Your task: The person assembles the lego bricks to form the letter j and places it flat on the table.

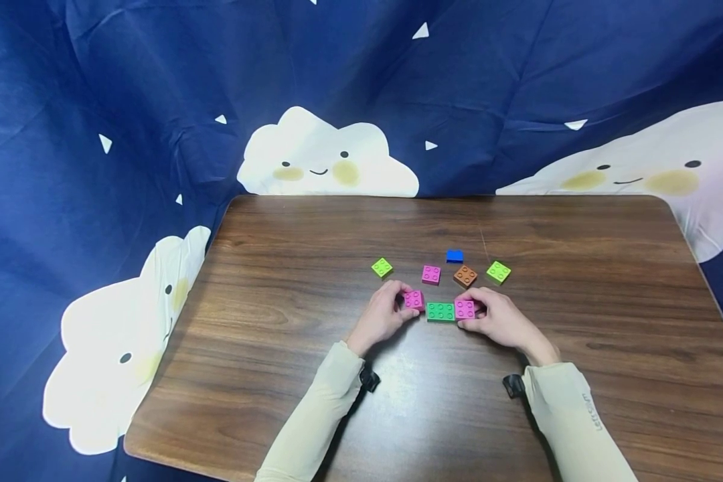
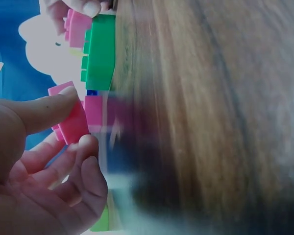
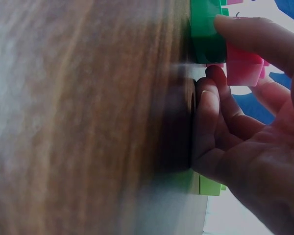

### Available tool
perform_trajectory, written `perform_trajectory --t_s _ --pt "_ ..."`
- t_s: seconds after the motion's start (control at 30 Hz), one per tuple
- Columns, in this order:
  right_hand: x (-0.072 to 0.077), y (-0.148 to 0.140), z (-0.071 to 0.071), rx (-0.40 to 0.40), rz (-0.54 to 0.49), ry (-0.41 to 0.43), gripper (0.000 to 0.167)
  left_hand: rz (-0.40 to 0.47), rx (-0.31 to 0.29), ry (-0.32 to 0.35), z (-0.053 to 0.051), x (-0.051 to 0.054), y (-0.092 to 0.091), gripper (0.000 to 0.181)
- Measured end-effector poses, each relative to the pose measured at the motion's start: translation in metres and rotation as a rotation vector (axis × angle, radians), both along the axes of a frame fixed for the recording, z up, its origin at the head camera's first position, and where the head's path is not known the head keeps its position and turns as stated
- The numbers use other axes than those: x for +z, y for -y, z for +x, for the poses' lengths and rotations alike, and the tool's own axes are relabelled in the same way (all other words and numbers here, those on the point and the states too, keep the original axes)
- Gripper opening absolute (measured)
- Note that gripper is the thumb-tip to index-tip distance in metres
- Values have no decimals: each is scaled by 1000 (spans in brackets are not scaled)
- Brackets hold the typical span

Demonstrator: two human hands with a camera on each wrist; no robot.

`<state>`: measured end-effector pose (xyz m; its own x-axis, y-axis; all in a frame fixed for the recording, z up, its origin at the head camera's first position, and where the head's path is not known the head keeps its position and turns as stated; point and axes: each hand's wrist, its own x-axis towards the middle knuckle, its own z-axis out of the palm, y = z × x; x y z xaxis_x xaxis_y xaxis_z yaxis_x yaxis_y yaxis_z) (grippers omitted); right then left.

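Observation:
My left hand (image 1: 378, 316) pinches a pink brick (image 1: 414, 300) between thumb and fingers, just left of the green brick (image 1: 440, 312). In the left wrist view that pink brick (image 2: 74, 122) is tilted and raised off the table, apart from the green one. The fingers of my right hand (image 1: 499, 317) grip a second pink brick (image 1: 464, 309) at the green brick's right end. In the right wrist view this pink brick (image 3: 245, 66) stands above the green brick's top, and the thumb reaches over to the green side. Whether its studs are fully pressed together cannot be seen.
Behind the hands lie a lime brick (image 1: 382, 268), another pink brick (image 1: 431, 274), a blue brick (image 1: 454, 256), a brown brick (image 1: 465, 276) and a second lime brick (image 1: 498, 272). The wooden table (image 1: 289, 268) ends at a blue cloud-print curtain (image 1: 458, 80).

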<state>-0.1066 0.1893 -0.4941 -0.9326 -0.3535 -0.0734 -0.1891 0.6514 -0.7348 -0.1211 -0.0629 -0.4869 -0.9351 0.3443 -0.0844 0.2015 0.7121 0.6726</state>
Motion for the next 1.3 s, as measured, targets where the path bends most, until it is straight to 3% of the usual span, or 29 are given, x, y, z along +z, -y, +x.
perform_trajectory --t_s 0.87,1.3 --pt "-2 0 1 -9 -7 -1 32 26 -98 -80 6 -1 -14 38" --pt "-1 1 1 -10 -6 6 32 41 -115 -67 8 0 -15 40"
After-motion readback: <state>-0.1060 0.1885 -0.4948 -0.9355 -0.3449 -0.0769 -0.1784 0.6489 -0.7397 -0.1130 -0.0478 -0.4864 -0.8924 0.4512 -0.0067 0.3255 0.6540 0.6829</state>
